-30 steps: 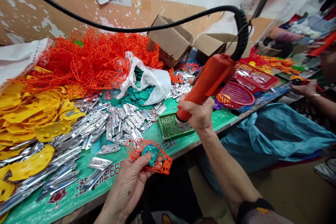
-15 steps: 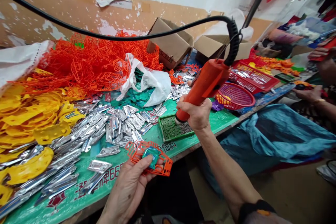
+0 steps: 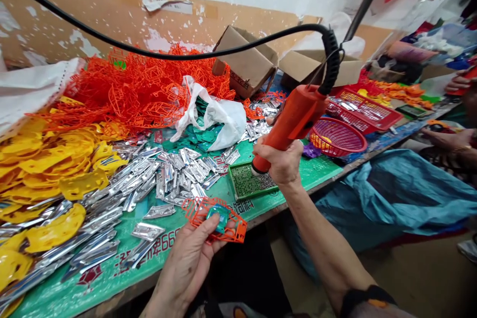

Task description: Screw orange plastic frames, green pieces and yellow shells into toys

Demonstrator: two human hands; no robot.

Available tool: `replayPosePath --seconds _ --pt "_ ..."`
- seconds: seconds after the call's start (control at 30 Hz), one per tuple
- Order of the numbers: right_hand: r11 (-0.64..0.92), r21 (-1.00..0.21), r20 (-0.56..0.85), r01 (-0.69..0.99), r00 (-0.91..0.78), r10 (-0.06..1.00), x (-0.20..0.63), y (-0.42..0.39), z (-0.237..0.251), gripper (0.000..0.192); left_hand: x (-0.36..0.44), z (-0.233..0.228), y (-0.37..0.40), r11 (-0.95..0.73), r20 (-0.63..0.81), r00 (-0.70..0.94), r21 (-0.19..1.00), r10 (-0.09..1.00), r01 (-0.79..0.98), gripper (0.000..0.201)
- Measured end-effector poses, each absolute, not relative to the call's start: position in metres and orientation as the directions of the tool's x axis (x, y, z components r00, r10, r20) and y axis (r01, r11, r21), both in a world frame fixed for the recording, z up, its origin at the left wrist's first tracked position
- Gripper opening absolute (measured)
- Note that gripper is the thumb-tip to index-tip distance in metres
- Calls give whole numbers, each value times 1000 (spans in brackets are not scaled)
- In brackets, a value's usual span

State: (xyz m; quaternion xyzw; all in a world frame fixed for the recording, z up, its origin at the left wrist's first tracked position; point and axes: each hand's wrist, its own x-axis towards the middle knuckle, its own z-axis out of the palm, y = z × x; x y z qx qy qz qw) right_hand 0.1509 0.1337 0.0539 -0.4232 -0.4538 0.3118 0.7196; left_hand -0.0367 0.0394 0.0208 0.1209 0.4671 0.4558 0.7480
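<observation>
My right hand (image 3: 285,161) is wrapped round an orange electric screwdriver (image 3: 294,114), its black cable rising from the top. The tool's pale tip points down at a green tray (image 3: 244,191) filled with small metal screws; whether it touches them I cannot tell. Low in the middle, my left hand (image 3: 196,253) grips an orange openwork plastic frame (image 3: 233,228). A teal plastic piece (image 3: 218,218) lies on that frame, pressed under my thumb. Loose shiny metal plates (image 3: 149,231) are spread on the table left of this hand.
Yellow plastic parts (image 3: 48,154) are heaped at left, with a tangle of orange frames (image 3: 141,89) behind. A white bag (image 3: 227,119) spills teal pieces. Red baskets (image 3: 337,136) and cardboard boxes (image 3: 246,59) stand farther back. At right, another person's hand (image 3: 443,139) shows.
The whole view has shifted slightly. My left hand has tilted the orange frame a little, with the teal piece showing more. The screwdriver stays over the screw tray.
</observation>
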Motion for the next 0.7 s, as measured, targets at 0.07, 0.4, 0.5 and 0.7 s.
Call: replayPosePath --seconds 0.07,0.4,0.5,0.7 --pt "448 -892 387 -67 399 831 152 135 51 14 -37 21 39 556 -584 158 603 796 -572 24" --pt "499 -853 417 -154 374 828 146 108 93 31 -39 16 38 536 -540 205 576 816 -617 24" --pt "473 -844 410 -254 264 873 134 83 110 35 -39 17 37 521 -526 204 570 825 -636 25" --pt "373 -837 370 -401 89 925 108 53 109 39 -38 20 37 526 -536 200 569 820 -631 24"
